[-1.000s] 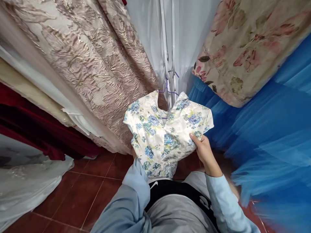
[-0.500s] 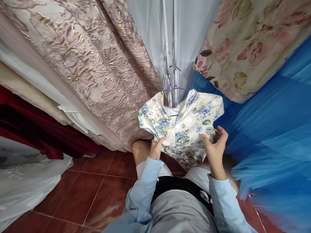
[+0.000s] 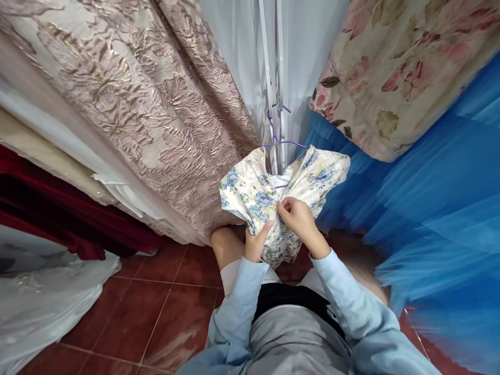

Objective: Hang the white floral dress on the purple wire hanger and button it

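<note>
Between pink brocade [image 3: 164, 104] and blue tulle [image 3: 441, 182], one floral garment [image 3: 261, 198] on one purple hanger [image 3: 275, 137]. Two hands: left hand [image 3: 258, 244] clamped on its side, thumb in front, fingers probably behind; right hand [image 3: 300, 219] angled inward, pinching its front.

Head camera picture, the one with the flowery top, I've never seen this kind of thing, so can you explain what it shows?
There's no machine here: a camera worn on someone's head looks forward and down at their own two bare hands. The left hand grips the floral top with its thumb on the front, while the right hand pinches the front below the neckline. The top is on a purple hanger by white poles. Pinkish textured fabric hangs at left, blue sheer fabric at right, above a red tiled floor.
</note>
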Available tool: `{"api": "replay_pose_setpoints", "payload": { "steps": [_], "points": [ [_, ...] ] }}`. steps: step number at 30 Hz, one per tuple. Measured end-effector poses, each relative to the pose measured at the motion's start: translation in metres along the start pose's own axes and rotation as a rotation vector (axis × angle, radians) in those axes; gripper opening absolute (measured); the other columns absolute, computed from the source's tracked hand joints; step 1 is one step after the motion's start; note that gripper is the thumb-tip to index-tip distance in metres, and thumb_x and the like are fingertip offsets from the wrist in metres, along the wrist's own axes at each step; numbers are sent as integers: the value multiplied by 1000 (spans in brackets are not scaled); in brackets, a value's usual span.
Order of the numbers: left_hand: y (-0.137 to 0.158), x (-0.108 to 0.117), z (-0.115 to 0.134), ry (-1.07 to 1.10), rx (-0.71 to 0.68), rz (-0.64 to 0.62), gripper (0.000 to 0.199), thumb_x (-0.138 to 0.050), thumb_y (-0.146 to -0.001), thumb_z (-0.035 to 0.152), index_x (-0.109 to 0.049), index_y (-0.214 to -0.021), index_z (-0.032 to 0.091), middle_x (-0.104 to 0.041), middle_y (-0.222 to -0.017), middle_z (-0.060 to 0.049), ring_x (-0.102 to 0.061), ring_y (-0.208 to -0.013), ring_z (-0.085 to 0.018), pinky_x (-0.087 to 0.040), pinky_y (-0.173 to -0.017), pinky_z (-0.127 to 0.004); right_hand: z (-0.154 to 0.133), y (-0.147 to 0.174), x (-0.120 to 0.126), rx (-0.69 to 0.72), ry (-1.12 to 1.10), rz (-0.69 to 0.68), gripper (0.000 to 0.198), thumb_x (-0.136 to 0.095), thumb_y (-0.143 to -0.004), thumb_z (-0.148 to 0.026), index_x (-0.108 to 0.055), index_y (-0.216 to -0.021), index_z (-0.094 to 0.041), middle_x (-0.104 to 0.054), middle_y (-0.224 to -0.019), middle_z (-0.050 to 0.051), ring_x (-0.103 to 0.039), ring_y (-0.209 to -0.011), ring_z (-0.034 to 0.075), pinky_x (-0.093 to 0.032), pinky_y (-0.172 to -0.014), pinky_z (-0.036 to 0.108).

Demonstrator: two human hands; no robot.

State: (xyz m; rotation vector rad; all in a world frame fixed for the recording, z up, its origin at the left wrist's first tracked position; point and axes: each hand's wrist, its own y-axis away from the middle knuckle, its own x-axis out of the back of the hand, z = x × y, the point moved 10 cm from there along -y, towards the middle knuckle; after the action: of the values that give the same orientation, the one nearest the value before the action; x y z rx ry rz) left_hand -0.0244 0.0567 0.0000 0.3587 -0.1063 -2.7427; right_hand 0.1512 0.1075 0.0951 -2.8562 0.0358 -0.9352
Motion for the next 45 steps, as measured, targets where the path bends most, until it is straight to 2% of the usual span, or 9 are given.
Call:
{"api": "replay_pose_setpoints", "payload": {
  "steps": [3,6,12,17,22,28,33,40,45],
  "points": [
    [1,9,18,-59,-133,58,66,-89,-69,42,-66,-124,14,-65,-133,-17,-60,-130,-34,-44,-115,-46,-6,5,1,79,-15,-49,17,-56,-86,-29,-53,-71,-22,-63,-62,-1,-56,-57,15,-33,-59,26],
    [16,18,54,-277,-464,215,87,-90,-68,37,-51,-144,20,-43,-154,-17,-38,-148,-33,-29,-125,-44,-16,16,2,149,122,-104,18,-58,-83,-26,-53,-66,-21,-64,-62,0,-57,-58,16,-31,-59,26],
    [33,-40,67,-569,-744,-103,17,-66,-89,29,-70,-104,23,-68,-105,-11,-63,-107,-28,-47,-101,-42,-46,37,-8,327,553,-296,16,-54,-90,-24,-66,-81,-18,-72,-71,8,-62,-61,21,-22,-58,31],
    [35,-55,80,-627,-820,-96,11,-59,-93,26,-64,-84,22,-68,-83,-6,-63,-85,-23,-47,-82,-36,-63,33,2,543,664,-365,18,-49,-97,-24,-65,-91,-17,-71,-74,8,-59,-62,19,-21,-58,31],
    [39,-60,87,-670,-817,-155,22,-64,-93,26,-55,-74,21,-65,-75,-4,-62,-78,-20,-45,-79,-33,-78,-2,27,760,631,-226,21,-46,-98,-24,-62,-87,-16,-67,-77,8,-58,-68,19,-25,-62,30],
    [47,-65,82,-676,-755,-246,23,-64,-92,25,-55,-71,21,-62,-71,-3,-60,-74,-19,-45,-76,-32,-98,-77,62,629,646,94,21,-50,-95,-26,-67,-89,-16,-71,-78,10,-59,-67,22,-22,-61,31],
    [40,-61,81,-590,-688,-298,16,-66,-93,29,-66,-79,21,-67,-79,-5,-64,-81,-21,-47,-79,-32,-113,-80,72,646,529,237,20,-50,-96,-27,-67,-94,-17,-73,-80,9,-62,-69,23,-27,-62,30],
    [-2,-79,185,-521,-1025,-193,36,-51,-103,36,-63,-133,22,-62,-134,-13,-64,-104,-21,-52,-86,-32,-103,-48,86,748,238,341,23,-49,-99,-33,-61,-87,-18,-69,-74,5,-61,-65,16,-39,-62,27],
    [-30,-141,213,-778,-1136,-471,29,-45,-106,35,-69,-107,19,-71,-104,-9,-65,-98,-21,-51,-88,-33,-99,-46,89,845,260,372,28,-48,-100,-36,-62,-82,-19,-70,-73,6,-63,-66,17,-41,-63,28]
  ]
}}
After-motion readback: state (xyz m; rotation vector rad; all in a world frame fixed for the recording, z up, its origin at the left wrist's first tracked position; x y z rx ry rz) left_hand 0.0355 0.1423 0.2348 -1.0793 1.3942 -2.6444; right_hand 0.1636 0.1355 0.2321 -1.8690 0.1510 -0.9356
